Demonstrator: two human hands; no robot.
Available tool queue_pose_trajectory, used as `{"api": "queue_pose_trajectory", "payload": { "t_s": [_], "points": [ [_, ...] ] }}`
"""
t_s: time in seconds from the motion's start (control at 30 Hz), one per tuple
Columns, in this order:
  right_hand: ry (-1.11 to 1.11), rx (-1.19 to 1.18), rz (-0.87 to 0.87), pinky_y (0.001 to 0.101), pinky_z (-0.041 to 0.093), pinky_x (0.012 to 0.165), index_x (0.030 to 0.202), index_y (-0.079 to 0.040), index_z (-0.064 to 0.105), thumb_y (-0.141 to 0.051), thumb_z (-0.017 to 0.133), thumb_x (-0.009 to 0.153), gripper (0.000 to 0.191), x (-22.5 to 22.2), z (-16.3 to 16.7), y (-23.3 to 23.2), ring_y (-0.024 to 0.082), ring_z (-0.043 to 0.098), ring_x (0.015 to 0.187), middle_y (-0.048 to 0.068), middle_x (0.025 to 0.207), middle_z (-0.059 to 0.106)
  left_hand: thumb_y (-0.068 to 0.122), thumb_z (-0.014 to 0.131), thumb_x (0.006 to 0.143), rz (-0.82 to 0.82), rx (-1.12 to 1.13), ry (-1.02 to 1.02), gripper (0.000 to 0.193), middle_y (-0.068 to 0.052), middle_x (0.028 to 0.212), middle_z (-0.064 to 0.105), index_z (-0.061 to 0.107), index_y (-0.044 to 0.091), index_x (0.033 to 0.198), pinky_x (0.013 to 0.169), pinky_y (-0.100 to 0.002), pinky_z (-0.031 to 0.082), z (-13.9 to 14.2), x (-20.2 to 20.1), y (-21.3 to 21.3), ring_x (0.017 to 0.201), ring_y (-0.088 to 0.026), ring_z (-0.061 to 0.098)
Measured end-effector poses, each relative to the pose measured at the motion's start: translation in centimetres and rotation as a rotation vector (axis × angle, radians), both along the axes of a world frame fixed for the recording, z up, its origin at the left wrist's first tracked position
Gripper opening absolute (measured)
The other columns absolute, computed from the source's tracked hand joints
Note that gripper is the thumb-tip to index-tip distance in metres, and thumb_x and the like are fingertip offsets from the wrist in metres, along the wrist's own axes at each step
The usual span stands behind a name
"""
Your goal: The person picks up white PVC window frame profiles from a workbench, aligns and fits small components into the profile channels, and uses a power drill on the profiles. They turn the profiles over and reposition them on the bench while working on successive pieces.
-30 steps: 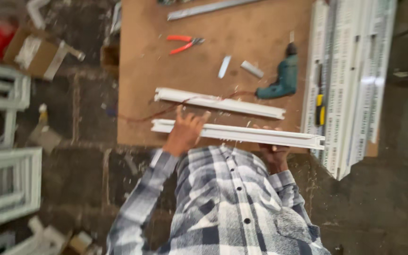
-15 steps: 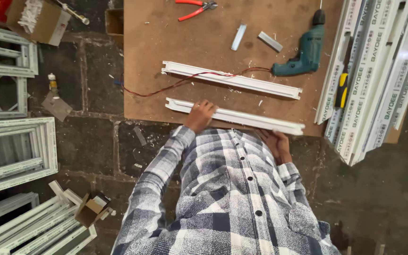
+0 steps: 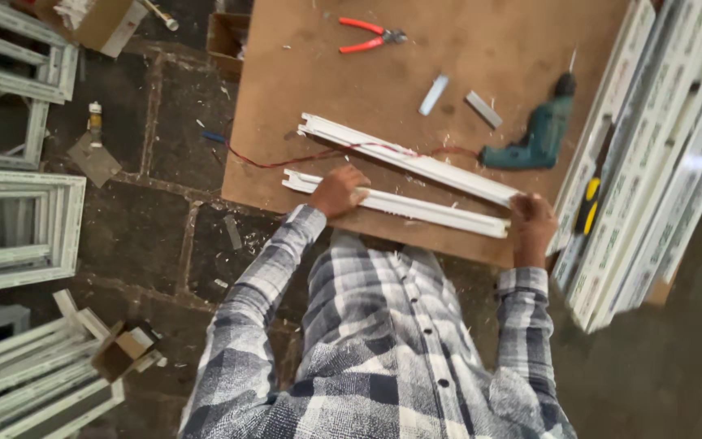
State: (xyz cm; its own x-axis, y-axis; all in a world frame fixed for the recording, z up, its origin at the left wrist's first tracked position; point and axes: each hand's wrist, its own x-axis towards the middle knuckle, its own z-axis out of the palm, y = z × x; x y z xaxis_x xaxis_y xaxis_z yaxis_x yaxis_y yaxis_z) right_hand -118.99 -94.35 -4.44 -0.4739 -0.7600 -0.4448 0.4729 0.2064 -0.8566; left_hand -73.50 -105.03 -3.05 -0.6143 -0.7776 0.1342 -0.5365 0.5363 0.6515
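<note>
Two long white plastic profile strips lie side by side on a brown board table. My left hand is closed over the near strip close to its left end. My right hand grips the same strip at its right end, by the table's front edge. The far strip lies a little beyond, untouched, with a thin red cable running across it. My checked shirt sleeves and chest fill the lower part of the view.
A teal power drill lies at the right, red-handled pliers at the back, and two short grey pieces between them. White profiles are stacked at the right, with a yellow-handled tool. White window frames lie on the stone floor at the left.
My right hand has moved out from near my body to the right end of the near strip. The left hand stays on the strip. The view has shifted.
</note>
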Motion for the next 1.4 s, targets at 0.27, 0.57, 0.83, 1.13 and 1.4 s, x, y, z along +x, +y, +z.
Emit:
{"api": "queue_pose_trajectory", "payload": {
  "t_s": [0.27, 0.57, 0.83, 1.13, 1.4],
  "points": [
    [0.574, -0.021, 0.345, 0.0521, 0.055, 0.095, 0.135, -0.01, 0.048, -0.024, 0.078, 0.087, 0.058, 0.1, 0.1, -12.5, 0.032, 0.059, 0.116, 0.012, 0.126, 0.059, 0.019, 0.074, 0.086, 0.878, 0.107, 0.374, 0.019, -0.013, 0.097, 0.077, 0.071, 0.007, 0.101, 0.078, -0.042, 0.058, 0.7, 4.6, -20.4, 0.091, -0.032, 0.075],
    [-0.433, -0.119, -0.342, 0.0522, 0.056, 0.099, 0.13, -0.009, 0.066, -0.048, 0.069, 0.096, 0.052, 1.5, 0.3, -15.3, 0.031, 0.07, 0.11, 0.011, 0.122, 0.072, 0.038, 0.071, 0.093, 0.835, -0.032, -0.065, 0.024, -0.015, 0.096, 0.075, 0.079, 0.017, 0.101, 0.075, -0.049, 0.055, -2.3, 3.2, -25.3, 0.088, -0.036, 0.071],
    [-0.47, -0.237, -0.419, 0.052, 0.054, 0.101, 0.131, -0.006, 0.059, -0.039, 0.073, 0.097, 0.05, 3.4, 0.9, -16.3, 0.029, 0.067, 0.108, 0.01, 0.117, 0.069, 0.04, 0.069, 0.092, 0.756, -0.141, -0.077, 0.036, -0.011, 0.116, 0.069, 0.07, 0.012, 0.114, 0.082, -0.048, 0.056, -0.4, 6.0, -26.2, 0.099, -0.036, 0.068],
    [-0.666, -0.44, -0.341, 0.0535, 0.053, 0.073, 0.125, -0.002, 0.058, -0.031, 0.069, 0.089, 0.047, 2.6, 0.2, -19.1, 0.019, 0.062, 0.077, 0.007, 0.104, 0.068, 0.015, 0.063, 0.094, 0.538, -0.17, -0.226, 0.008, -0.012, 0.107, 0.063, 0.066, 0.009, 0.099, 0.083, -0.048, 0.053, -0.6, 7.6, -27.0, 0.1, -0.037, 0.064],
    [-0.457, -0.625, -0.277, 0.0414, 0.052, 0.083, 0.144, -0.001, 0.053, -0.023, 0.062, 0.105, 0.046, 6.3, 5.1, -7.0, 0.023, 0.061, 0.091, 0.011, 0.113, 0.066, 0.007, 0.062, 0.093, 0.66, -0.09, -0.208, 0.011, -0.014, 0.104, 0.066, 0.068, 0.01, 0.101, 0.086, -0.048, 0.054, 1.5, 6.5, -25.3, 0.1, -0.037, 0.066]
  ]
}}
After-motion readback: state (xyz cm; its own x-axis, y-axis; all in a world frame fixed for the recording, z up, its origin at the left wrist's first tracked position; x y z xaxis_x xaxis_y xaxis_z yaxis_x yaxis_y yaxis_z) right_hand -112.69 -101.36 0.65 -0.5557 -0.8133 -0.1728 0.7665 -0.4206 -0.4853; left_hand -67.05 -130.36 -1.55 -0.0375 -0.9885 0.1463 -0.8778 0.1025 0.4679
